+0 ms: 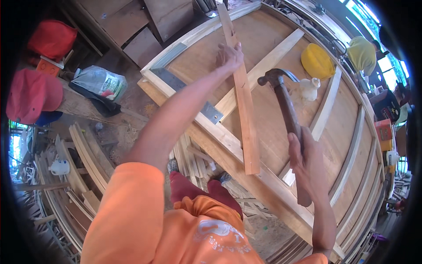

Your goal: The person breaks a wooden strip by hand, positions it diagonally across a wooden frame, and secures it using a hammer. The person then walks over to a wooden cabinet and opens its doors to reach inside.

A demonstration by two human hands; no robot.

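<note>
My right hand (307, 160) is wrapped round the dark wooden handle of a claw hammer (288, 103), its metal head raised and pointing away from me. My left hand (229, 57) grips a loose wooden strip (246, 114) close to its far end. That strip lies slantwise over the wooden frame (206, 123), its near end resting past the frame's near rail. Part of the left fingers is hidden by the hand itself. A steel framing square (211, 112) lies flat along the frame's near left corner.
On the frame's plywood panel are a yellow hard hat or bowl (316, 61) and a white plastic bottle (309, 89). Crosspieces (325, 105) run across the panel. Offcuts (83, 154) lean at the left, near a red cap (35, 94). A person in yellow (362, 53) is at far right.
</note>
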